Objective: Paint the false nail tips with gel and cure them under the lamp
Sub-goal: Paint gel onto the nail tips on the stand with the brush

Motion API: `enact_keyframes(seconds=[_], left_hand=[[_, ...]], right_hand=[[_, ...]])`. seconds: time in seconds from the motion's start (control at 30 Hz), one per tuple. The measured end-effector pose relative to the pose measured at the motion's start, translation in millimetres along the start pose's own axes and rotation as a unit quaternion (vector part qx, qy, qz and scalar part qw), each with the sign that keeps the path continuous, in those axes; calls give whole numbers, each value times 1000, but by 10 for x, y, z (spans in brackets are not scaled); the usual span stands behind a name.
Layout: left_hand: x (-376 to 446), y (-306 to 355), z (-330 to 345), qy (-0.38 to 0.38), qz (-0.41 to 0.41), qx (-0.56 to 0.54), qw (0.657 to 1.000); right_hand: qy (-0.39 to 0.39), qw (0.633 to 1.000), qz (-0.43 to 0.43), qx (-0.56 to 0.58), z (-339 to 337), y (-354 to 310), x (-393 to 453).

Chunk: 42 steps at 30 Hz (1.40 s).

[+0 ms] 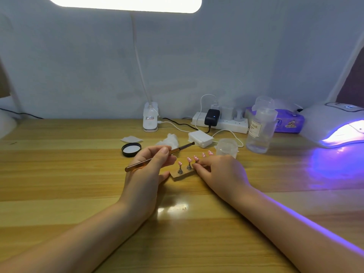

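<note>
Desk (59,174) of pale wood carries everything here. Farthest left among the small items, a black lid (131,149) lies upside down with its white liner showing, probably set aside so its jar stays open. Behind it the clip base of a desk lamp (150,120) stands by the wall; its label is too small to read.

The left hand (146,172) pinches a slim brown brush (159,156) between thumb and fingers, with the shaft slanting up to the right and its far end above the desk, away from the nails; which end has the bristles I cannot tell. Its lower fingers seem to touch the near-left edge of the wooden holder (182,175), likely to steady it.

On that holder stand the false nail tips (189,160), pink and glossy on short metal pegs, raised so that they can be coated without being touched. The right hand (220,170) rests beside them with fingers curled, the fingertips at the third peg, apparently adjusting or lifting it; whether they actually grip it is hidden.

Further right sit a stack of white wipes (200,138), a clear jar (227,147) and a clear bottle (261,131) whose label reads "NAIL". At the far right the curing lamp (334,125) glows violet, ready, well apart from the tips.
</note>
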<state>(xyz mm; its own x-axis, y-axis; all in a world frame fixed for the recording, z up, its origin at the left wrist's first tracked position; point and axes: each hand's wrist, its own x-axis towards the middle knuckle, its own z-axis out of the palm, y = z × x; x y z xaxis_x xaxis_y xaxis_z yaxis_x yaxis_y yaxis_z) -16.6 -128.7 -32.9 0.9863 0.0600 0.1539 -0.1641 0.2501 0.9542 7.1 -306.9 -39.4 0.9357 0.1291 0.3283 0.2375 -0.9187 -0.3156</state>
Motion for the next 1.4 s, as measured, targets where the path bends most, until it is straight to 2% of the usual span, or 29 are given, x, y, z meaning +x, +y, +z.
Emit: enact_keyframes(seconds=[0.17, 0.37, 0.5, 0.63, 0.8, 1.03, 1.4], left_hand=[[2, -2, 2, -5, 20, 25, 999], [-18, 10, -100, -37, 190, 162, 968], [-56, 32, -139, -73, 228, 199, 950], [-87, 45, -167, -117, 276, 259, 918], [-111, 40, -152, -127, 290, 276, 908], [-119, 53, -146, -135, 293, 279, 904], [-141, 52, -156, -102, 275, 247, 923]], right_hand=[[21, 1000, -3, 19, -6, 2, -19], [72, 994, 7, 85, 8, 14, -60], [106, 977, -14, 185, 2, 26, -114], [111, 951, -22, 287, 8, 33, -125], [112, 933, -17, 341, 22, 52, -110], [119, 938, -20, 326, 13, 56, -116], [110, 936, -3, 334, -5, 42, -117]])
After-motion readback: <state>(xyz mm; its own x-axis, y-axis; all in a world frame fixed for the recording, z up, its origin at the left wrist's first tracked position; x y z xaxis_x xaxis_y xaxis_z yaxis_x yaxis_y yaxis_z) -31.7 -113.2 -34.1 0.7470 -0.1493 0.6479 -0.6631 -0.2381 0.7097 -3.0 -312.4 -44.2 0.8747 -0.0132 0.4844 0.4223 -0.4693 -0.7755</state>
